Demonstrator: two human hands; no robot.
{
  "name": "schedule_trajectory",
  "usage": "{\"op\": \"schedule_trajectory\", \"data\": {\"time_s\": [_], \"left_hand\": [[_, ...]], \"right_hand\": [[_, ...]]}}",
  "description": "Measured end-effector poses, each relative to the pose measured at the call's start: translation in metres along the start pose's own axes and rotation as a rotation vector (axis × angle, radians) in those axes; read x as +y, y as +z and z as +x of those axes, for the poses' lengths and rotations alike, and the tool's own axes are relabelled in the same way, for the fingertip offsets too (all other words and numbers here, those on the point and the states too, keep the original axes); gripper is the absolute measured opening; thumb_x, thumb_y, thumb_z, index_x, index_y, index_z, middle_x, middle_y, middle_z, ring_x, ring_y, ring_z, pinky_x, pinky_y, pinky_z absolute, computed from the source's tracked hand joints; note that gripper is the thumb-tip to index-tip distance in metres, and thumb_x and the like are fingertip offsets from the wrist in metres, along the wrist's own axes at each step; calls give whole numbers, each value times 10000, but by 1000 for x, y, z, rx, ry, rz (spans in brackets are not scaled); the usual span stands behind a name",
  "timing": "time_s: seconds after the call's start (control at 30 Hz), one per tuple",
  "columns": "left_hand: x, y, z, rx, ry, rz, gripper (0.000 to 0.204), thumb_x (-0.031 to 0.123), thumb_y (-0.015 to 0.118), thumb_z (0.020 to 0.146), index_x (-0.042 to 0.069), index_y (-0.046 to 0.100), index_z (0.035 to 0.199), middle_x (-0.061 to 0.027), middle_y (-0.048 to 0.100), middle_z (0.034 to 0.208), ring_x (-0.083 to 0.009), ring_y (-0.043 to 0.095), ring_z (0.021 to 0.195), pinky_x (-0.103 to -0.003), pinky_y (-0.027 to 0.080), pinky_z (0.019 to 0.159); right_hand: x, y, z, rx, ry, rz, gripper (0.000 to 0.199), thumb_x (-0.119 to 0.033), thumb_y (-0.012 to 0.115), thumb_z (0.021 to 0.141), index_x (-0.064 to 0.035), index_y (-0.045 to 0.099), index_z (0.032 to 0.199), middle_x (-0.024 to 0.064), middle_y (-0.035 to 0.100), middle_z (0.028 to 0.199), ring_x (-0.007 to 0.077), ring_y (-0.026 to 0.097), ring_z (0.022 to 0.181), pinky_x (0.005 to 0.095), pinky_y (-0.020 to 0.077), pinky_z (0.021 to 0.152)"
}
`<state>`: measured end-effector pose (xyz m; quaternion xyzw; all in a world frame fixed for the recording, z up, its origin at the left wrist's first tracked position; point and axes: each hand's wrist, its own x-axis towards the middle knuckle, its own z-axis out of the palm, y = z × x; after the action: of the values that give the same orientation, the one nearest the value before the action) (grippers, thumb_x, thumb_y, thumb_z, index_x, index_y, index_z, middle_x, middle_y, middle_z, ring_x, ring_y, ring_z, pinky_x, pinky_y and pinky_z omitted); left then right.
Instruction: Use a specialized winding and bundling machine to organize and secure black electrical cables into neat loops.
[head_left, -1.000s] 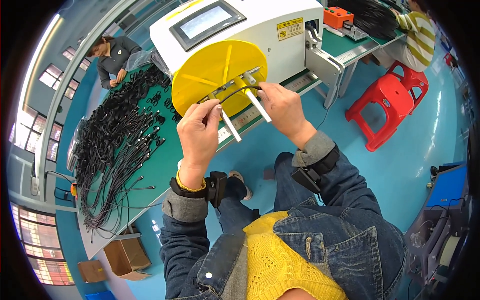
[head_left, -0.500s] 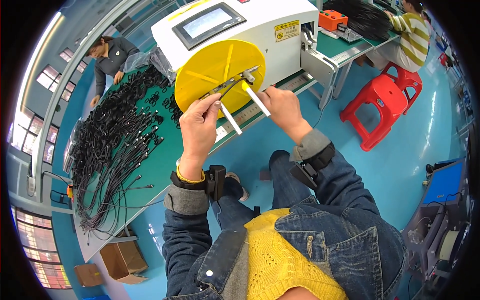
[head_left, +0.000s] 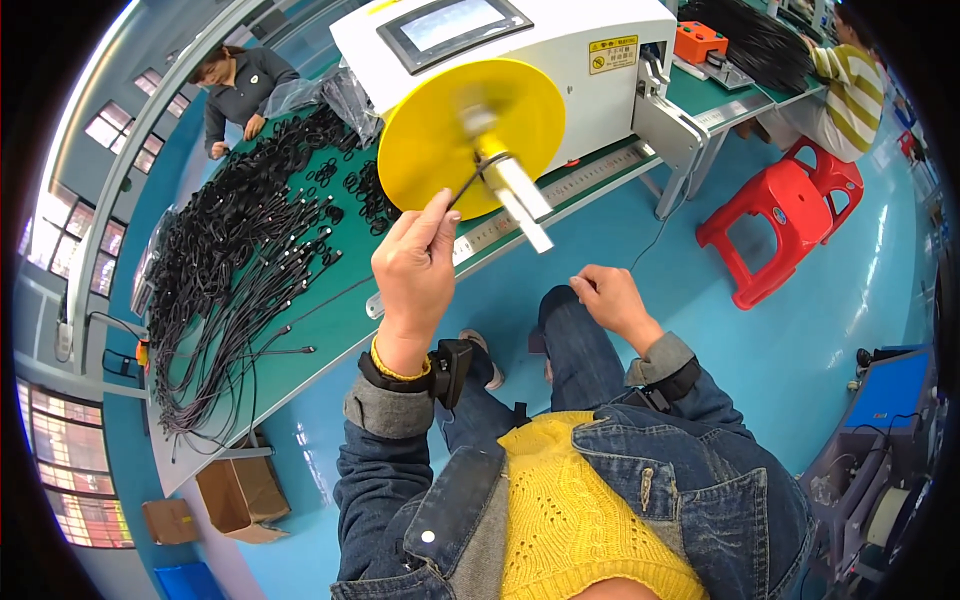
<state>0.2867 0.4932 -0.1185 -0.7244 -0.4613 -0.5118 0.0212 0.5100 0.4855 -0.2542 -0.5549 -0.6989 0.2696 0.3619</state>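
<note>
The cable [head_left: 468,186] is pinched by the left grip [head_left: 415,266], which could be drawn into the blurred rods [head_left: 522,188] by late release. Whether the right grip [head_left: 613,304] is spread cannot be told.

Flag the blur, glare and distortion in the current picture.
Head view: the pale rods on the yellow disc are smeared, while the left hand looks sharper; head view: glare streaks the blue floor; head view: the fisheye bends the windows at left.

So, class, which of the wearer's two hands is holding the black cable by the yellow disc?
The left hand, pinching the black cable near the yellow disc. The right hand is lower in the picture, clear of both.
</note>
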Motion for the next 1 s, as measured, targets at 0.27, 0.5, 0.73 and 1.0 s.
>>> {"op": "schedule_trajectory", "data": {"time_s": [0.27, 0.5, 0.73, 1.0], "left_hand": [[7, -6, -9, 35, 34, 31, 199, 61, 651, 804, 21, 651, 999, -87, 536, 640, -162, 496, 524, -267, 403, 493], [14, -4, -19, -38, -29, 35, 223, 44, 634, 815, 14, 633, 1036, -87, 538, 640, -163, 496, 532, -265, 411, 498], [26, 24, -19, 40, 43, -5, 240, 12, 634, 782, -7, 634, 1022, -84, 543, 686, -184, 525, 546, -272, 430, 500], [53, 45, 18, 16, 309, 329, 262, 21, 659, 732, 13, 639, 993, -61, 519, 726, -211, 532, 599, -294, 444, 503]], "right_hand": [[6, 4, -8, -105, 15, 3, 209, -181, 573, 822, 10, 622, 754, 105, 601, 597, 243, 582, 547, 351, 444, 532], [10, 8, -8, -142, 35, 12, 212, -184, 566, 825, 9, 617, 753, 94, 599, 599, 232, 573, 539, 349, 441, 531], [-6, -6, 4, -121, 29, 63, 199, -170, 558, 836, 7, 610, 761, 71, 590, 599, 169, 557, 539, 317, 434, 522], [-84, -62, 51, 184, -273, 382, 139, -115, 673, 789, 8, 623, 832, 50, 607, 643, 58, 521, 574, 226, 434, 519]]}}
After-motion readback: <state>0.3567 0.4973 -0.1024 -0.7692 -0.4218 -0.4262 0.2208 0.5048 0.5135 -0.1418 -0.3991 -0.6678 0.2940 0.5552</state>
